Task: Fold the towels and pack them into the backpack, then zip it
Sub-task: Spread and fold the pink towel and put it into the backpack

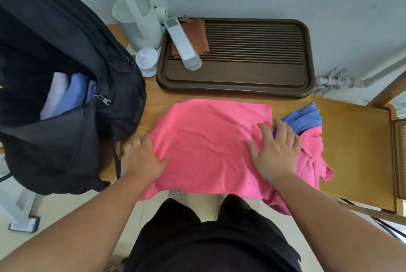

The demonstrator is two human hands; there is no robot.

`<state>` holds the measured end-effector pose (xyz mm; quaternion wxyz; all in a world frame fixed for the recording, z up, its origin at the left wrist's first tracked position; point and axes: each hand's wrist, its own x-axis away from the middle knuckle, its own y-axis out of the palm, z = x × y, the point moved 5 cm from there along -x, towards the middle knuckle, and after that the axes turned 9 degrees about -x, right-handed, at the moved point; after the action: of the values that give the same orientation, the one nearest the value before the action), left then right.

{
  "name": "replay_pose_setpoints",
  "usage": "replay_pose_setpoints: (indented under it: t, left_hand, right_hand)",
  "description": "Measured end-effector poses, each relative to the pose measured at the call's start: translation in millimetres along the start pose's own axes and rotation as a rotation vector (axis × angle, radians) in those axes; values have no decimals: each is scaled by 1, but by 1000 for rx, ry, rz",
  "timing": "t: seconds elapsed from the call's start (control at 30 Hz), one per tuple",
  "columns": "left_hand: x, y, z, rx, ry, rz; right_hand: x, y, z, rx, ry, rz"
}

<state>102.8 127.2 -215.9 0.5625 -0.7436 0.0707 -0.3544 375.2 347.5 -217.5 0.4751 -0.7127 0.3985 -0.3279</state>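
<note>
A pink towel (208,140) lies spread flat on the wooden table (151,93), its near edge hanging over the front. My left hand (142,157) rests at the towel's left edge, thumb on the cloth. My right hand (276,151) lies flat, fingers spread, on the towel's right side. A black backpack (66,74) stands at the left with its zipper open; folded pale and blue towels (68,93) show inside. A blue towel (305,118) and another pink towel (312,159) lie crumpled at the right.
A dark brown slatted tray (237,78) sits behind the towel, holding a white remote (182,43) and a brown cloth (197,34). A white kettle (136,19) and a small white cup (147,58) stand at the back left. A wooden chair (356,151) is at the right.
</note>
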Motion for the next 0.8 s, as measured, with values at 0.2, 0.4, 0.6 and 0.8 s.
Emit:
replay_pose_setpoints:
  t: [0.2, 0.4, 0.6, 0.8]
  left_hand:
    - [-16, 5, -14, 38, 24, -65]
    - [-26, 3, -9, 281, 73, -168]
    - [-25, -3, -10, 653, 62, -201]
    - [-25, 14, -29, 394, 32, -74]
  right_hand:
    - [15, 5, -9, -146, 382, -53]
    - [29, 38, -99, 62, -188, -545]
    - [50, 76, -121, 144, -180, -832]
    - [50, 77, -122, 245, -228, -842]
